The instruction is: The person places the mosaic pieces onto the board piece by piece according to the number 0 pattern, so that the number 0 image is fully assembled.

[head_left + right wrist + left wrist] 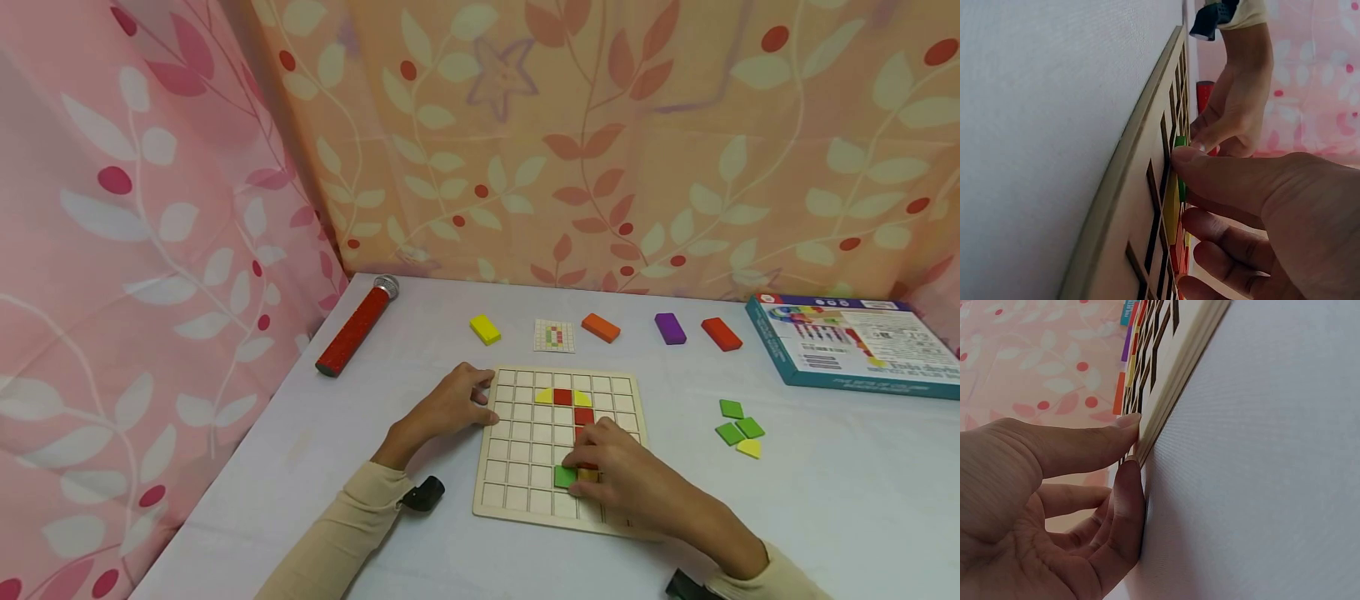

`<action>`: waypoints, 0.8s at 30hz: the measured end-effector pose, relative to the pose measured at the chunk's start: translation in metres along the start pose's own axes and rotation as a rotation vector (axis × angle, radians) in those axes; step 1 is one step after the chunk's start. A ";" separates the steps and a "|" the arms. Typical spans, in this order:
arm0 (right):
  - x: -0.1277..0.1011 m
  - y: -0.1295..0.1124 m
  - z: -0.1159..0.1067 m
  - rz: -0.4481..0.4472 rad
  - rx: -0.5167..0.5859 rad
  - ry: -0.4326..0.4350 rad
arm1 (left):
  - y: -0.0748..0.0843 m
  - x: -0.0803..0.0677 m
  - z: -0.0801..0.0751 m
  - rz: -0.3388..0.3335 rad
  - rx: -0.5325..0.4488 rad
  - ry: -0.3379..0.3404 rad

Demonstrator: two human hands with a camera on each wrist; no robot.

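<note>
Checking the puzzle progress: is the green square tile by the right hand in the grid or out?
In: the green tile lies flat in a board cell, right hand touching it.

A square wooden grid board (525,442) lies flat on the white table, its cells mostly bare. Two yellow pieces and a red square sit near its top, with more red squares running down the middle column. A green square tile (564,477) lies flat in a cell near the bottom row, with a yellow tile (588,475) just beside it on the right.
</note>
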State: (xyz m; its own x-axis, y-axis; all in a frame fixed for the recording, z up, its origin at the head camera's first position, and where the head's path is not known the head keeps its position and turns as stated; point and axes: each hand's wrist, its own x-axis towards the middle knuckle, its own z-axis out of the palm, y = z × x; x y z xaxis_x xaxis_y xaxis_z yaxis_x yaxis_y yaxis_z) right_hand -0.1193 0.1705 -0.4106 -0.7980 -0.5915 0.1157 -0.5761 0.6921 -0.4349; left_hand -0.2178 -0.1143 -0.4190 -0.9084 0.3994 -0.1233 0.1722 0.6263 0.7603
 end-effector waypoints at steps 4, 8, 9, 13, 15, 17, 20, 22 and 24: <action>0.000 0.000 0.001 0.014 -0.004 -0.003 | 0.001 0.000 -0.001 0.009 0.002 -0.004; 0.000 0.001 0.000 0.007 -0.010 -0.005 | 0.001 0.000 -0.001 0.009 -0.002 -0.003; 0.000 0.001 0.000 0.006 -0.011 -0.007 | 0.001 0.000 -0.001 0.006 -0.004 -0.002; 0.000 0.001 -0.001 0.017 0.007 -0.026 | 0.000 0.000 -0.001 0.013 -0.002 -0.004; 0.000 0.000 -0.003 0.029 0.027 -0.042 | 0.000 0.000 -0.001 0.021 -0.004 -0.007; 0.000 0.001 -0.007 0.036 0.040 -0.057 | 0.000 0.000 -0.001 0.026 -0.006 -0.010; -0.001 0.005 -0.014 0.051 0.042 -0.070 | 0.000 0.000 -0.001 0.019 -0.008 -0.009; -0.002 0.010 -0.021 0.077 0.054 -0.068 | 0.000 0.000 0.000 0.012 -0.008 -0.008; -0.004 0.016 -0.029 0.122 0.078 -0.055 | 0.000 0.000 0.000 0.010 -0.005 -0.006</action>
State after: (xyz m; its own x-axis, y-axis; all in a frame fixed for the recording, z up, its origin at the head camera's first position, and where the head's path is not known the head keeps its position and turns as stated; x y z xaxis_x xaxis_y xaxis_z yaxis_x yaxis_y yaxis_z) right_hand -0.1303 0.1962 -0.3925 -0.8491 -0.5281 0.0097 -0.4582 0.7272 -0.5111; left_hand -0.2175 -0.1143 -0.4187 -0.9043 0.4096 -0.1201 0.1791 0.6194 0.7644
